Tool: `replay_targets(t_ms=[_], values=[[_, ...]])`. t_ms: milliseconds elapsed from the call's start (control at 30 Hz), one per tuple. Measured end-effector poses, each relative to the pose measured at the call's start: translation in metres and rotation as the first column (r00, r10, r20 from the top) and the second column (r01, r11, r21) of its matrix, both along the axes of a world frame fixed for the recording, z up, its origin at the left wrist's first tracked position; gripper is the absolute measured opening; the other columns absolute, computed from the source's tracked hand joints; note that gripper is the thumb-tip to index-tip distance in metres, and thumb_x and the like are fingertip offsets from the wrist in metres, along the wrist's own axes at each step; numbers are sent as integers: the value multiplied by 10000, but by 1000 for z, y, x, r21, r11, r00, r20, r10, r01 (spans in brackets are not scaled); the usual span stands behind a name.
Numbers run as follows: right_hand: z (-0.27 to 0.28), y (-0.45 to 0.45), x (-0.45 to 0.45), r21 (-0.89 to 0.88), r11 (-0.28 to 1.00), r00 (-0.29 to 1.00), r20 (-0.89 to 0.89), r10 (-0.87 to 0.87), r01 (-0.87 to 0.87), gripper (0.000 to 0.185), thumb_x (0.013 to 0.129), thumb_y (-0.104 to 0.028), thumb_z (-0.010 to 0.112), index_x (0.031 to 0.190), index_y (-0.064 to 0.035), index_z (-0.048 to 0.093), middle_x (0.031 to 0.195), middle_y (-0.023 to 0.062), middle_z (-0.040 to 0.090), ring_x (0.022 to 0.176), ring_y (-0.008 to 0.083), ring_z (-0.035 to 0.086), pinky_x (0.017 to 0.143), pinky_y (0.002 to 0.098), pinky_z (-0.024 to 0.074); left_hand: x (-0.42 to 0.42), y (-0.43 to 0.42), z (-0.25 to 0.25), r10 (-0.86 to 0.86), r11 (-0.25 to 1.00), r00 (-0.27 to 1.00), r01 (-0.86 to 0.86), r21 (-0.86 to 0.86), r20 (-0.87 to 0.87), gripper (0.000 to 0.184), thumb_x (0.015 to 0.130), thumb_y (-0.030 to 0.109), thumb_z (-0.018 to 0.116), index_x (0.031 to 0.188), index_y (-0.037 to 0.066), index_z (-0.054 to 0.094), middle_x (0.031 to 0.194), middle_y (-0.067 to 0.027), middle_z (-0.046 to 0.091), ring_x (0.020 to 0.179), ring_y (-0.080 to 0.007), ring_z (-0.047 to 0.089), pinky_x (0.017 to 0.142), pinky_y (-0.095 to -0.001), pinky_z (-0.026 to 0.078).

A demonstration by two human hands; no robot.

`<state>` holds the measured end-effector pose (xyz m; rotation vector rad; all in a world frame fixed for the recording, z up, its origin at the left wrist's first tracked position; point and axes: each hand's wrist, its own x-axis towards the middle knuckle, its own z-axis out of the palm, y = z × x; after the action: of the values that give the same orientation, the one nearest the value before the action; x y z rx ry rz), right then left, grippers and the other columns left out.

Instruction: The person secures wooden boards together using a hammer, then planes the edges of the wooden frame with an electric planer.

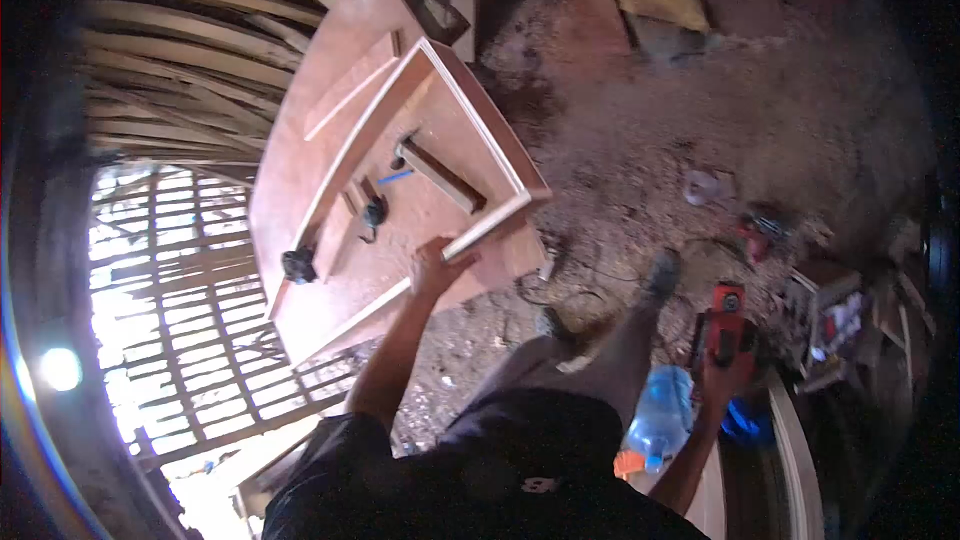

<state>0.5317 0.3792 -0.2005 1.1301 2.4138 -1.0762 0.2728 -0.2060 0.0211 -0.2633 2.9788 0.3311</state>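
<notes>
My left hand is closed over the near edge of a wooden frame, which rests on a large plywood sheet. Inside the frame lie a hammer with a wooden handle, a thin blue stick-like thing and a small dark object. At the frame's left corner sits a black round object. Down at my right side, my right hand grips a red and black power tool, whose exact kind I cannot make out.
A blue water jug stands by my right leg, near long wooden boards. Shavings cover the ground, with a cable at my feet. A small wooden box stands right; stacked timber and a slatted wall are left.
</notes>
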Motion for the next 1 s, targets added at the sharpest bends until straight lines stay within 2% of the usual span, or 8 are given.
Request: replay_targets(t_ms=[100, 200, 300, 367, 400, 800, 867, 1000], values=[[-56, 14, -56, -92, 995, 991, 125, 50, -38, 893, 835, -342, 856, 1558, -37, 429, 1533, 248, 517, 1393, 423, 515, 1120, 548, 446, -4, 16, 9, 175, 984, 980, -173, -37, 97, 548, 709, 506, 966, 982, 57, 813, 895, -137, 787, 838, -294, 777, 778, -422, 602], [-92, 12, -102, -175, 980, 966, 220, 133, -95, 897, 889, -368, 816, 1607, -61, 373, 1557, 249, 506, 1406, 449, 514, 1108, 570, 470, -4, 13, 1, 117, 993, 991, -116, -14, 62, 475, 723, 470, 969, 945, 78, 819, 868, -118, 783, 790, -263, 769, 730, -403, 601], [-127, 10, -134, -107, 936, 930, 120, 348, -336, 785, 933, -357, 775, 1597, -110, 436, 1575, 223, 495, 1439, 454, 477, 1148, 589, 444, -6, 9, -3, 39, 997, 998, -36, -71, 40, 380, 718, 368, 987, 923, 92, 825, 871, -91, 790, 769, -233, 771, 704, -386, 606], [-175, 6, -125, 126, 867, 876, 37, 482, -482, 743, 936, -322, 768, 1582, -107, 470, 1584, 216, 488, 1459, 441, 463, 1182, 585, 413, -7, 13, -2, 69, 993, 996, -64, -100, 51, 365, 718, 353, 988, 922, 96, 827, 876, -85, 793, 778, -223, 777, 709, -377, 612], [-180, 7, -128, -24, 878, 875, 66, 479, -479, 795, 920, -314, 772, 1610, -109, 433, 1598, 209, 478, 1480, 423, 447, 1224, 572, 364, -8, 16, -2, 119, 988, 991, -113, -108, 57, 343, 724, 325, 986, 920, 92, 827, 878, -87, 795, 785, -221, 780, 716, -365, 615], [-134, -10, -179, -81, 835, 839, -68, 540, -544, 770, 900, -261, 755, 1592, -110, 452, 1545, 231, 526, 1425, 428, 501, 1216, 569, 379, -14, 15, 0, 5, 999, 998, -3, -41, 65, 309, 674, 141, 936, 899, 39, 750, 868, -99, 753, 806, -240, 759, 736, -354, 600], [-169, -5, -152, -55, 823, 825, -9, 565, -565, 754, 895, -233, 742, 1584, -115, 459, 1526, 239, 540, 1405, 433, 515, 1217, 568, 382, -16, 18, 5, 48, 998, 991, -42, -54, 121, 317, 698, 133, 928, 976, 57, 797, 942, -106, 777, 877, -249, 778, 791, -363, 625], [-143, -2, -181, 65, 704, 706, 103, 701, -708, 764, 886, -210, 739, 1588, -118, 450, 1518, 238, 547, 1389, 427, 530, 1211, 558, 393, -15, 20, 6, 94, 993, 983, -82, -80, 156, 310, 722, 97, 889, 1021, 62, 818, 977, -112, 790, 902, -256, 789, 810, -372, 636]])
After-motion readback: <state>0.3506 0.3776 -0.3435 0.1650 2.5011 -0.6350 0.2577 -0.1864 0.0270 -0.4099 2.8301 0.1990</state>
